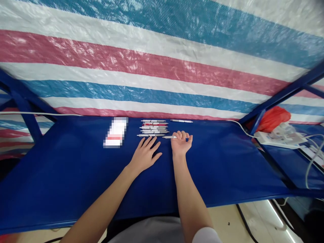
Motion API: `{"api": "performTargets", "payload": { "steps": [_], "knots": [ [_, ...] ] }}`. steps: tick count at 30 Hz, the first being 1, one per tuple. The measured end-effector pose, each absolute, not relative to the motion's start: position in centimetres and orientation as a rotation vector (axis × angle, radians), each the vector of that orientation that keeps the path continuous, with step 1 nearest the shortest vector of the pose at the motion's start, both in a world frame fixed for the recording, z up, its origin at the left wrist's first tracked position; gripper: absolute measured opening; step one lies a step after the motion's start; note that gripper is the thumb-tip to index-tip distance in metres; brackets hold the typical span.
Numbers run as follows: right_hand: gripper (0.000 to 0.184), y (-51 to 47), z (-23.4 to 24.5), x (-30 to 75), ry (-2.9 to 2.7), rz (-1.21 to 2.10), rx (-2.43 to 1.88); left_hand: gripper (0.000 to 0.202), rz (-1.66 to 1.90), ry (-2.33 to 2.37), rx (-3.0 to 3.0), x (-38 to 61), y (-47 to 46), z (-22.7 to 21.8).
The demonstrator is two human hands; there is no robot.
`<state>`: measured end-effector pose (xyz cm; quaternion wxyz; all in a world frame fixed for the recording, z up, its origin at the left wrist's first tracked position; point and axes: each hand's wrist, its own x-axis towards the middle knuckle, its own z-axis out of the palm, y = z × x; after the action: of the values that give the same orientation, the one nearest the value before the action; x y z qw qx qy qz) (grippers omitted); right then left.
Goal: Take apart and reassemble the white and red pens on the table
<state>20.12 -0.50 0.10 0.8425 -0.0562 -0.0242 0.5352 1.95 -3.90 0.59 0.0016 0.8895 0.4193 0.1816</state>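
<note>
My left hand lies flat on the blue table cover, fingers stretched out, just below a row of several white pens. My right hand is turned palm up with its fingers curled round a white pen that sticks out to the left. One more pen lies apart at the back, right of the row.
A blurred white and red packet lies left of the pens. At the right sit a white power strip with cables and a red bag. Blue frame bars and a striped tarp close the back.
</note>
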Motion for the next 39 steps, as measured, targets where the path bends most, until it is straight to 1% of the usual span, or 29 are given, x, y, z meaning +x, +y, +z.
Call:
{"api": "performTargets", "payload": {
  "steps": [5, 8, 18, 27, 33, 39],
  "knots": [
    [0.027, -0.3, 0.8, 19.7, -0.118, 1.143, -0.071, 0.047, 0.548, 1.275, 2.773, 1.9, -4.1, 0.5],
    [0.027, -0.2, 1.2, 19.7, -0.155, 1.138, -0.118, 0.047, 0.537, 1.284, 2.754, 2.0, -4.0, 0.5],
    [0.024, 0.6, 0.2, 20.4, -0.101, 1.103, -0.136, 0.050, 0.499, 1.335, 2.734, 2.2, -4.0, 0.2],
    [0.021, 0.6, 0.3, 20.3, -0.092, 1.122, -0.108, 0.050, 0.488, 1.336, 2.728, 2.2, -4.2, 0.4],
    [0.023, 0.6, 0.2, 20.4, -0.143, 1.087, -0.200, 0.049, 0.547, 1.338, 2.689, 2.2, -4.3, 0.4],
    [0.024, 0.5, 0.3, 20.4, -0.117, 1.104, -0.167, 0.048, 0.581, 1.350, 2.661, 2.3, -4.3, 0.3]
  ]
}}
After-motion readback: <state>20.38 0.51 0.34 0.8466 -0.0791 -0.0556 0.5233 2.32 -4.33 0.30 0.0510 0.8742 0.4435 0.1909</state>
